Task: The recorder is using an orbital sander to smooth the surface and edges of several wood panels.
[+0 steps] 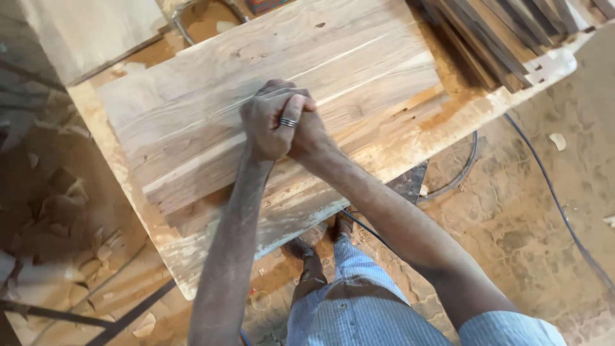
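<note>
Pressing down together, both hands sit stacked on the wide wooden board, about in its middle. The left hand, wearing a ring, lies curled over the right hand, which is mostly hidden beneath it. Whether anything is held under the fingers, I cannot tell. The board lies flat on a dusty workbench, its grain running across the view. Dark slats are stacked at the bench's far right corner. A black cable trails over the sawdust floor to the right, and wood scraps pile up on the left.
</note>
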